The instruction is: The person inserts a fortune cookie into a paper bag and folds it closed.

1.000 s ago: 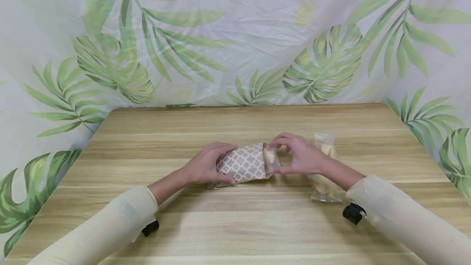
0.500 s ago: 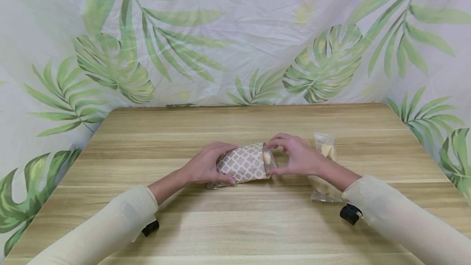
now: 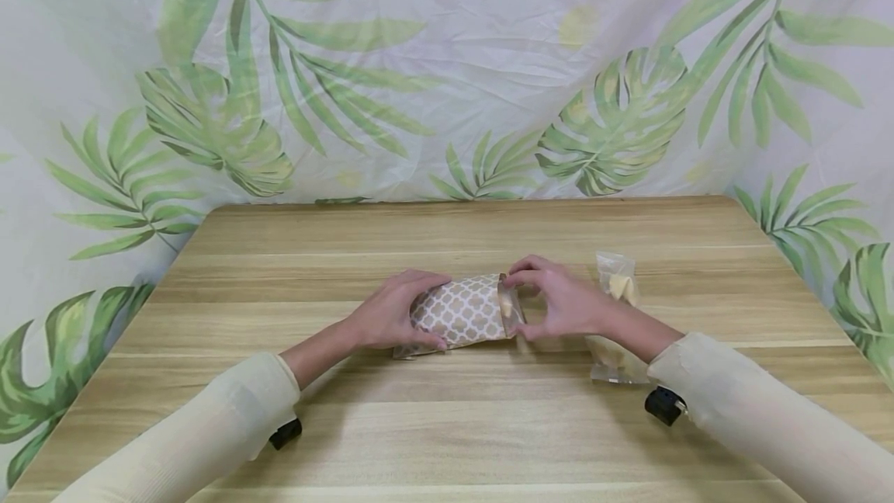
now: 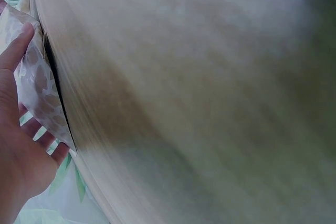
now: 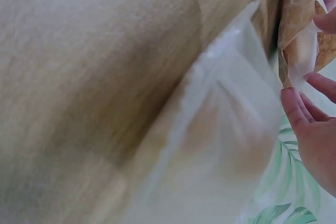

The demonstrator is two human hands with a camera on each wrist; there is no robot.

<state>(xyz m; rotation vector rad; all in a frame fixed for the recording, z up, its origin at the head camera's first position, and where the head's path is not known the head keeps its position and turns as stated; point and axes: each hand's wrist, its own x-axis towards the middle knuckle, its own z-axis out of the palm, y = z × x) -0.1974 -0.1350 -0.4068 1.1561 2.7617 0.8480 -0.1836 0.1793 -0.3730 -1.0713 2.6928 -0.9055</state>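
A patterned paper bag [image 3: 461,307], tan with a white lattice, lies on its side on the table, its mouth facing right. My left hand [image 3: 387,310] grips its closed end, thumb along the near edge and fingers over the far edge. Most of a clear plastic packet [image 3: 511,309] with pale contents is inside the bag; a short end shows at the mouth. My right hand [image 3: 562,300] holds that end between thumb and fingers, fingertips right at the bag's rim [image 5: 286,80].
A second clear packet [image 3: 620,286] with pale yellow pieces lies just right of the bag, partly under my right forearm in the head view. The wooden table [image 3: 447,441] ends at a leaf-print cloth [image 3: 489,84] behind.
The clear packet has slid further left into the bag, so less of it sticks out. My right hand has moved slightly left with it; my left hand has stayed on the bag.
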